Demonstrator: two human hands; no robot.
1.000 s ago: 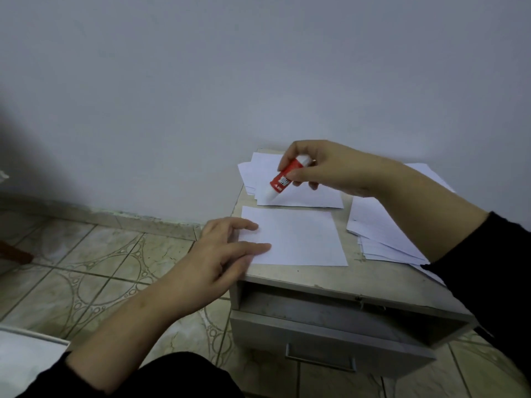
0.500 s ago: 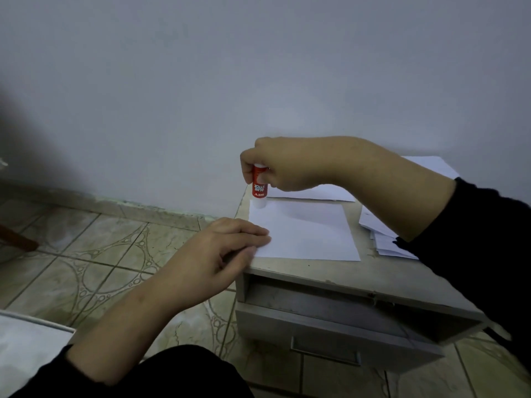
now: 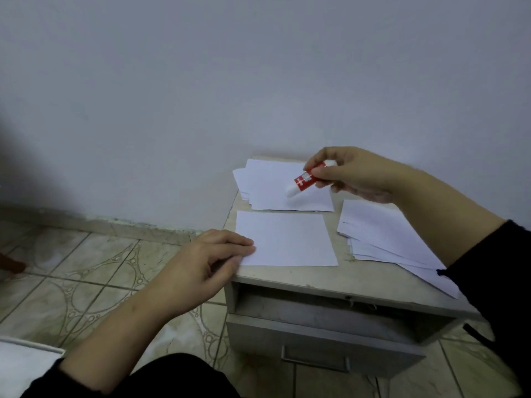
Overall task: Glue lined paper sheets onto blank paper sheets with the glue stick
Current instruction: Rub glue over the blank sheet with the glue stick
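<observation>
Right hand [image 3: 353,175]: pinching the red glue stick [image 3: 305,180], white end tilting down-left over the rear paper stack [image 3: 267,183].
Left hand [image 3: 208,258]: fingers lying straight, pressing the blank sheet's [image 3: 290,239] left edge, below the glue stick.

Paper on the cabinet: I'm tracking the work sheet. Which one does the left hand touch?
The single sheet at the cabinet's front; the left hand rests on its left edge. The rear stack and right stack lie untouched.
</observation>
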